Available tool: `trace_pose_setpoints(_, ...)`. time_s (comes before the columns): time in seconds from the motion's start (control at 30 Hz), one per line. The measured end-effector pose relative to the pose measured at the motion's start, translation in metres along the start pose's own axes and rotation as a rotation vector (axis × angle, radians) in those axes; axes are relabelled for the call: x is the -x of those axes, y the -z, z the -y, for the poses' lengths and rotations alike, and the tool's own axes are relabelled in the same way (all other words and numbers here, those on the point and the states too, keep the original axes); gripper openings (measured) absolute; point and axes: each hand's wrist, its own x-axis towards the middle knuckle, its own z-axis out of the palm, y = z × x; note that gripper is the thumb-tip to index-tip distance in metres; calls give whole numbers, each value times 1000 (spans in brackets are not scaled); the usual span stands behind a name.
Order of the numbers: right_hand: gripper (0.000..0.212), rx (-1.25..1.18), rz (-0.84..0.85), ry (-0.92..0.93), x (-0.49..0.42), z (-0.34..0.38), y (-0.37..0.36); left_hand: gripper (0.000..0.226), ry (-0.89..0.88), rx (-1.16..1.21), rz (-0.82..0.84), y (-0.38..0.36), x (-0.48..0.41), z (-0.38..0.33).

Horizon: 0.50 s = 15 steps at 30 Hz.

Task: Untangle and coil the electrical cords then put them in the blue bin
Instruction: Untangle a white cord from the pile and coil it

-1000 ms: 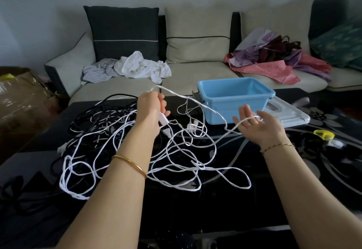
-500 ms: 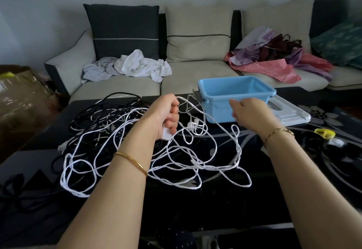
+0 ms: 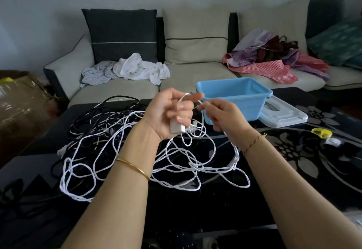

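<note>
Near the bin (image 3: 244, 107), right hand (image 3: 223, 117) has joined left hand (image 3: 166, 115) — pinching cord (image 3: 236, 155).

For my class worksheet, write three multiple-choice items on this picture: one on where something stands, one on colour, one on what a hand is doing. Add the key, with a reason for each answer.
1. Where does the blue bin stand?
A. On the sofa
B. On the dark table, next to a clear lid
C. On the floor

2. Which colours are in the cord pile?
A. White and black
B. Red and green
C. Only yellow

3. What is the left hand doing?
A. Lying flat on the table
B. Gripping a white plug
C. Lifting the bin

Key:
1 B: the bin sits on the table top with the lid at its right side.
2 A: a white cord and a black cord lie tangled together.
3 B: its fingers curl round the plug, above the pile.
</note>
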Motion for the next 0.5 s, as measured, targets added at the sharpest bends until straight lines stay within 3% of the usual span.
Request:
trace_pose_setpoints(0.17,21,74,300,-130,7,-7,-6,38,-223,182,-94,7,-4,-2)
trace_pose_setpoints(0.33,25,399,596,-144,20,14,-9,19,-473,130,-254,14,-8,-4)
trace_pose_setpoints(0.5,28,436,713,-109,23,37,-2,37,-605,-114,-373,16,-15,1)
